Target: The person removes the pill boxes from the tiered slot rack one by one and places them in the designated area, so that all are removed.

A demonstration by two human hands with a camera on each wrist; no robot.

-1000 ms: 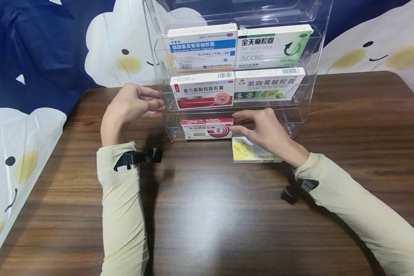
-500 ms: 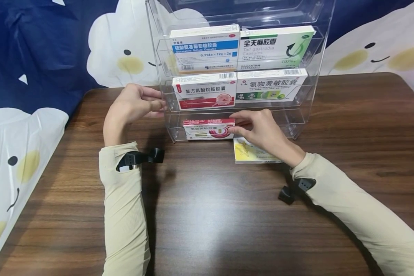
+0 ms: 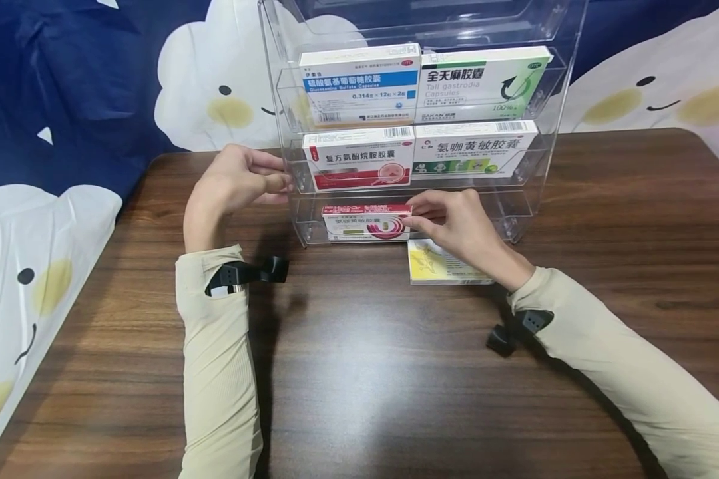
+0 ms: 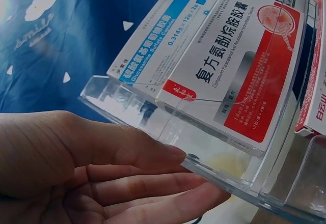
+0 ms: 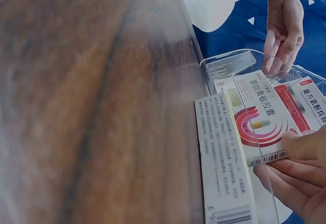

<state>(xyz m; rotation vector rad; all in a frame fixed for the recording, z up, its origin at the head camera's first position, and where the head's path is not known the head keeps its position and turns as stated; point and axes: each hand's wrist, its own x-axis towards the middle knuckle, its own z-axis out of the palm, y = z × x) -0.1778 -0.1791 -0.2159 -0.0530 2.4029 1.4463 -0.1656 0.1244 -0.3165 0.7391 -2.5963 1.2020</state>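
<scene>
My right hand (image 3: pixel 464 226) pinches the right end of a white medicine box with a red top and pink rings (image 3: pixel 365 227), which stands in the left of the bottom tier of a clear acrylic display rack (image 3: pixel 297 216). In the right wrist view, the thumb is on the front face of this box (image 5: pixel 260 114) and the fingers are by its barcode end. At the rack's left side, my left hand (image 3: pixel 228 183) touches the side panel with its fingertips. The left wrist view shows its thumb (image 4: pixel 127 147) and fingers extended against the clear edge.
A yellow-and-white medicine box (image 3: pixel 428 263) lies on the wooden table (image 3: pixel 347 372) before the rack. A red-and-white box (image 3: pixel 359 163) and a green-banded box (image 3: pixel 473 153) fill the middle tier. A blue-banded box (image 3: pixel 359 86) and a green-white box (image 3: pixel 485 83) stand above.
The whole scene has shifted slightly rightward in the head view. My right hand still holds the ringed medicine box, with small finger shifts; my left hand stays at the rack's side.
</scene>
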